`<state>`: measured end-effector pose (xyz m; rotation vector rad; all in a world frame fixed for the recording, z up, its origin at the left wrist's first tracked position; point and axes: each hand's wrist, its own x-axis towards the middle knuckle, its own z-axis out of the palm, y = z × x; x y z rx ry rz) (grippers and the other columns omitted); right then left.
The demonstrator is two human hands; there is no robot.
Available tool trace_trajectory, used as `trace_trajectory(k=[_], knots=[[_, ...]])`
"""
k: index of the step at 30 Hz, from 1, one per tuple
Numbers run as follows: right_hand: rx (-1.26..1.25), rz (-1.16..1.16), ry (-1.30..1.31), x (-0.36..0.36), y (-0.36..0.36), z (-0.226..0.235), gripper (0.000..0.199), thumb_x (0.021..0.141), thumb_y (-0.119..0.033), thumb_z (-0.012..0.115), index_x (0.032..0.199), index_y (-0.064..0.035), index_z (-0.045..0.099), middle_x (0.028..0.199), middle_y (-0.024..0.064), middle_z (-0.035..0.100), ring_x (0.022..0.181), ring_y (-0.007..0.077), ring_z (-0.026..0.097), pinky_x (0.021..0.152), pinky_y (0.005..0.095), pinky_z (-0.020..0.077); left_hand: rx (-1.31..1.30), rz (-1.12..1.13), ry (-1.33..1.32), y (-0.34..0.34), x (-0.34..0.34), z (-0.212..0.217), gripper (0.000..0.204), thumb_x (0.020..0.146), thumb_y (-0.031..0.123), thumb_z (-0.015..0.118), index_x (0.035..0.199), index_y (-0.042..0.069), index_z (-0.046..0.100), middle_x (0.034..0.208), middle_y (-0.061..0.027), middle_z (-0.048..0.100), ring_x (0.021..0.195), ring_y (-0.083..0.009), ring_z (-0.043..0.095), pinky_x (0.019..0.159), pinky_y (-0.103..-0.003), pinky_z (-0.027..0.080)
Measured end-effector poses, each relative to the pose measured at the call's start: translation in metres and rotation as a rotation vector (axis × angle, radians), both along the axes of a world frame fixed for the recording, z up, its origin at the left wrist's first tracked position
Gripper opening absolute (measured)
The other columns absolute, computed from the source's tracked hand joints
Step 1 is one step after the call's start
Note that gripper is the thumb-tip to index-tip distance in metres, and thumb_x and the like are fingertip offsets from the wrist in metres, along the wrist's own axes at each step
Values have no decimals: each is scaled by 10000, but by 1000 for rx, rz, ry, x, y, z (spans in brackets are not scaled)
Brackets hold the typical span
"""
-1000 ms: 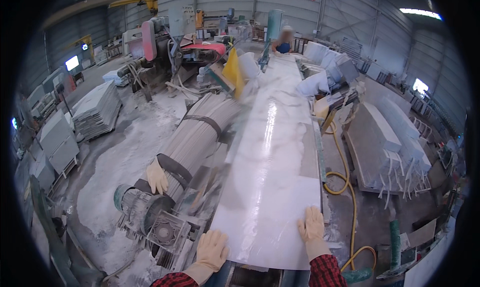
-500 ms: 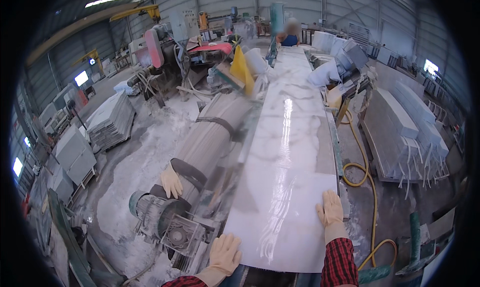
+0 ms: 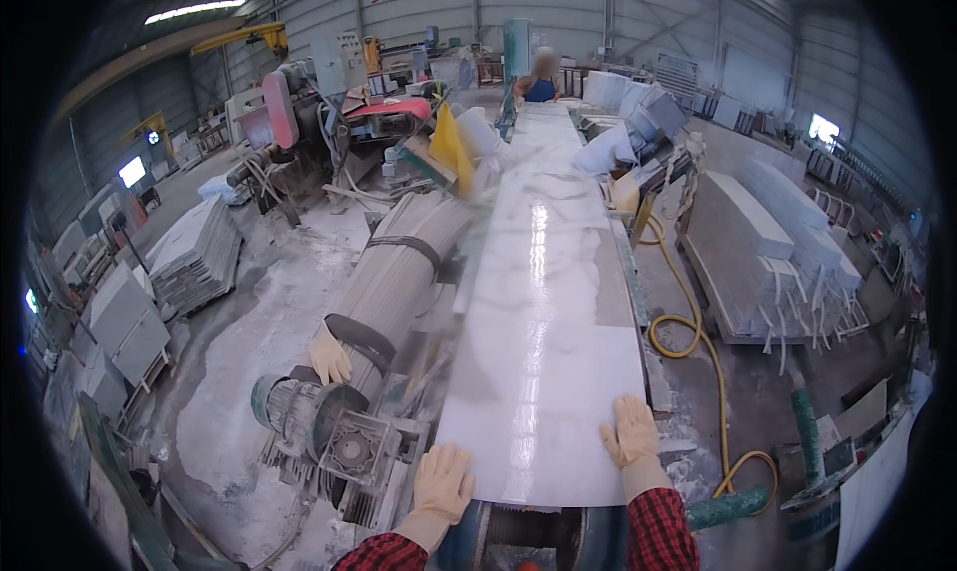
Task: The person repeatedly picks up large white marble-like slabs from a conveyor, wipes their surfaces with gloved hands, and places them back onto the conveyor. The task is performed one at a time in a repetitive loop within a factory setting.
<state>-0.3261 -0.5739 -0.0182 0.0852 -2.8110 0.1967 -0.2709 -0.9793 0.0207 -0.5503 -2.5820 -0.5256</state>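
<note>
A long, glossy white stone slab point(image 3: 543, 397) lies flat on a machine bed, wet-looking and streaked with reflected light. My left hand point(image 3: 444, 481), in a cream rubber glove, rests beside the slab's near left corner, its fingers stretched forward. At the near right edge, my right hand point(image 3: 630, 431) lies on the slab with its gloved fingers spread. Neither hand grips anything. Below the slab's near edge shows a dark machine frame point(image 3: 528, 541). Farther along, a greyer slab piece point(image 3: 615, 282) and a milky wet surface continue toward a person point(image 3: 541, 81) at the far end.
A loose cream glove point(image 3: 329, 357) lies against a motor point(image 3: 299, 404) and a long grey banded roll point(image 3: 399, 272) on the left. Yellow hose point(image 3: 713, 372) curls along the right floor. Stacked slabs stand left point(image 3: 194, 257) and right point(image 3: 743, 262). A yellow sheet point(image 3: 452, 147) hangs farther ahead.
The view has tilted up and shifted right. More machine frame shows below the slab's near edge, and my right hand sits nearer that edge. Both hands stay open.
</note>
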Motion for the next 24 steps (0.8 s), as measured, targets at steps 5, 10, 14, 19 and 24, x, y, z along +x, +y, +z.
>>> trace_trajectory(k=[5, 10, 14, 19, 24], knots=[[17, -1, 71, 60, -20, 7, 661, 935, -446, 633, 1426, -10, 558, 1493, 245, 550, 1397, 434, 481, 1197, 578, 315, 34, -10, 95, -3, 3, -13, 330, 856, 237, 677, 1160, 114, 636, 1153, -156, 578, 1122, -390, 534, 965, -513, 428], [18, -34, 29, 103, -32, 4, 674, 935, -461, 622, 1436, -16, 551, 1510, 227, 528, 1407, 425, 461, 1182, 577, 324, 3, -107, -58, -11, 6, -1, 378, 885, 240, 659, 1230, 90, 620, 1225, -170, 576, 1152, -397, 529, 986, -519, 423], [-3, -68, -24, 109, -43, 6, 682, 940, -477, 611, 1450, -29, 546, 1533, 223, 515, 1437, 415, 441, 1200, 579, 305, -108, -125, -55, -13, -23, -19, 439, 931, 314, 637, 1313, 101, 598, 1323, -174, 563, 1279, -386, 496, 1101, -511, 385], [78, -36, -26, 113, -32, 2, 670, 946, -473, 617, 1454, -43, 535, 1510, 222, 518, 1406, 421, 452, 1170, 564, 326, -154, -102, -163, 6, -58, -9, 555, 963, 413, 614, 1447, 146, 569, 1484, -139, 538, 1387, -357, 455, 1188, -521, 300], [-32, 42, -172, 94, -25, 33, 646, 939, -471, 658, 1427, -59, 559, 1458, 215, 540, 1364, 417, 475, 1159, 534, 354, -224, -62, -175, 24, -82, -17, 549, 926, 426, 637, 1419, 189, 588, 1471, -96, 550, 1388, -313, 447, 1166, -520, 303]])
